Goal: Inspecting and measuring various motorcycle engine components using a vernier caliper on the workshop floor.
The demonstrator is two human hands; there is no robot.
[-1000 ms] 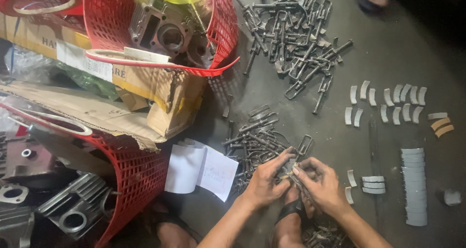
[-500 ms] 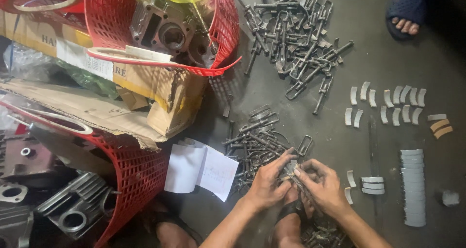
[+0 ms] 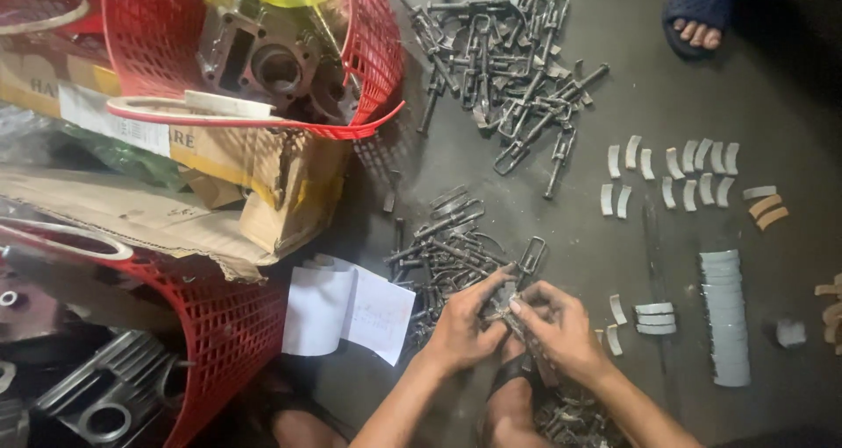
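Risk: small grey metal part (image 3: pixel 507 312) could slip into loose pile (image 3: pixel 447 250) on floor (image 3: pixel 614 114), cause greasy two-hand pinch. Red baskets (image 3: pixel 219 325) far left, white paper (image 3: pixel 351 312) beside. Left hand (image 3: pixel 460 329) fingers curled shut on part; right hand (image 3: pixel 561 329) fingers likewise closed round it, near bottom edge.

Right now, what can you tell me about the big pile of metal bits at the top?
The big pile of metal bits lies loose on the dark floor, beside the upper red basket. It is a tangle of grey, dull, dirty-looking pieces: long rods and narrow loop-shaped links, crossing every way. A few rods stick out at its edges. No hand touches it.
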